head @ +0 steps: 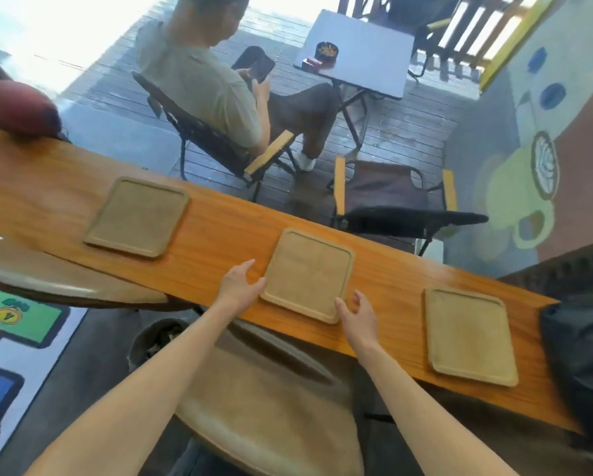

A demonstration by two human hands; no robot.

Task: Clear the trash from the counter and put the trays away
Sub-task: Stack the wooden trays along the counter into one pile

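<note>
Counter [219, 231]: left hand [240, 285], right hand [358, 316] flank middle tray [310, 273] edges

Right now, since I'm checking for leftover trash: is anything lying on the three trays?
No, the left tray, middle tray and right tray all lie bare on the counter.

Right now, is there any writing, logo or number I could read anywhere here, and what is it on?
None can be read.
Round yellow emblem on the green patch of the rug: a dark mark, too blurred to read.
Red packet on the outdoor table: too small to read.
Wall mural: shapes only, no lettering.
The three trays, including the middle tray, and the counter: blank.
</note>
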